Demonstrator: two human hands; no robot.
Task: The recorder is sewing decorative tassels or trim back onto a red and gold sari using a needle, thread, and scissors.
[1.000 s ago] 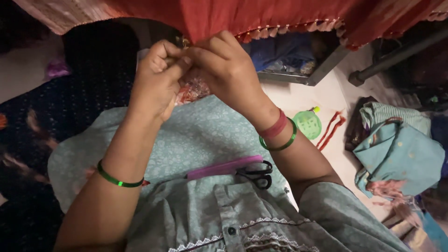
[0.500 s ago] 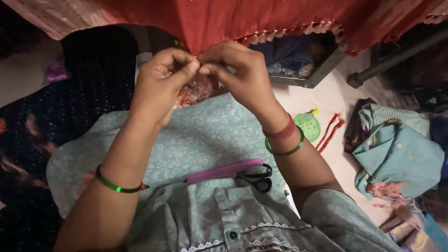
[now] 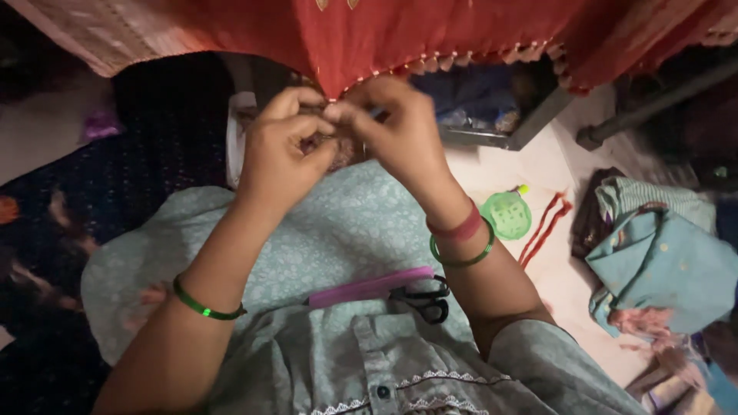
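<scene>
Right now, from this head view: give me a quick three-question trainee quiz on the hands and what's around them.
1. True or false: both hands pinch the tasselled edge of the red cloth.
2. Which lies on the lap: A) black-handled scissors with a pink sheath, B) a hammer?
3. Which wrist has two bangles?

Key:
1. True: left hand and right hand meet at the edge.
2. A.
3. The right: red and green.

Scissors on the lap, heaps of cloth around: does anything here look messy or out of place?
Mildly. The scissors lie loose on the lap beside a pink sheath, and crumpled cloth is heaped on the floor at right. Both hands pinch the red cloth's edge. Nothing looks damaged.
</scene>
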